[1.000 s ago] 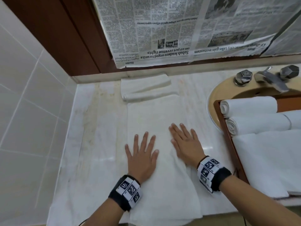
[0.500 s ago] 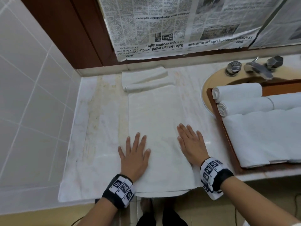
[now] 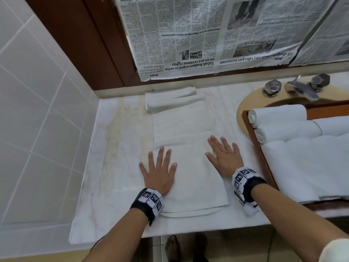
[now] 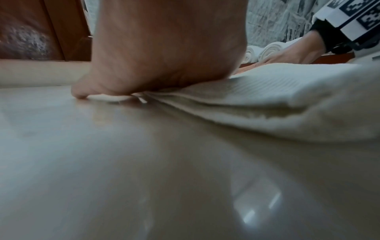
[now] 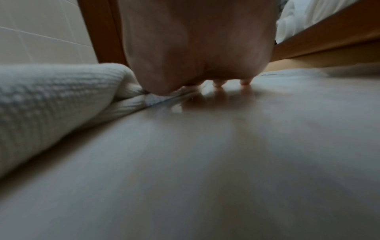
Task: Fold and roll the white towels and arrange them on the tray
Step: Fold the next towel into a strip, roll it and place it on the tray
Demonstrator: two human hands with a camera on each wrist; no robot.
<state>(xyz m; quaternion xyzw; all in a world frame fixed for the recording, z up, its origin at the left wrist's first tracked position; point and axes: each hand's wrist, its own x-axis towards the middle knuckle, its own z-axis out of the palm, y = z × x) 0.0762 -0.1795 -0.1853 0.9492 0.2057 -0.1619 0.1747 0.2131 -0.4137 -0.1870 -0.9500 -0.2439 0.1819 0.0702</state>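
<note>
Across the middle of the head view, we have a white towel [image 3: 186, 157] laid lengthwise on the marble counter [image 3: 117, 167], its near end doubled over into a thicker layer. Starting at the left, our left hand [image 3: 159, 173] lies flat on the towel's left edge, fingers straight and spread, holding nothing; the left wrist view shows the palm bearing down on the stacked layers. Moving right, our right hand [image 3: 225, 156] presses the towel's right edge the same way, fingers extended, some fingertips reaching onto bare counter. Further right, the wooden tray [image 3: 264, 161] sits over the basin with two rolled towels [image 3: 279, 114] at its far end and flat folded ones nearer. At the top centre, two more folded towels [image 3: 171, 98] wait by the wall. We judge that we are smoothing a fold. Next, we would need to curl our fingers under the near edge and roll it tightly away from us.
</note>
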